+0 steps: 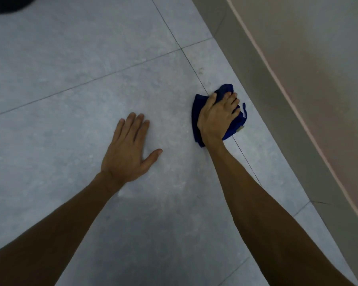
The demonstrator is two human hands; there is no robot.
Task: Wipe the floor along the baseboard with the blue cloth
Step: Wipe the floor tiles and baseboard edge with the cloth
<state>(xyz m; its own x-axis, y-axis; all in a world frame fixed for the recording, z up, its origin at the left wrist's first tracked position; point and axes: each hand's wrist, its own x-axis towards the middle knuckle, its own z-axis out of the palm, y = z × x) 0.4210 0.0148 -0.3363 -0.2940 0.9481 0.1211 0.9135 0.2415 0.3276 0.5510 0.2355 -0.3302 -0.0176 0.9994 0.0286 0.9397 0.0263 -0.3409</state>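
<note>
Down on the grey tiled floor (pixel 74 65): blue cloth (pixel 195 112), crumpled into a loose bunch, lying across a dark grout line (pixel 196 74) and just beside the narrow strip of tile that runs along the baseboard (pixel 262 104). Near the baseboard but not touching it; a small loop and a pale tag poking out on the side facing the wall.

On top of the cloth, right hand (pixel 216 118), palm down, pressing it to the floor. Fingers (pixel 232 98) curled over the far edge of the bunch, slightly fanned, thumb tucked in along the near-left side, gripping the fabric rather than lying flat.

To the left and well apart from the cloth, left hand (pixel 125 153) planted flat on bare tile, holding nothing. Four fingers close together and pointing away, thumb splayed out toward the cloth.

Both forearms bare, reaching in from the bottom edge.

Beyond the baseboard, pinkish-beige wall (pixel 329 69) rising at the right. At the top left corner, edge of a dark rounded object (pixel 6 4), blurred, not identifiable.
</note>
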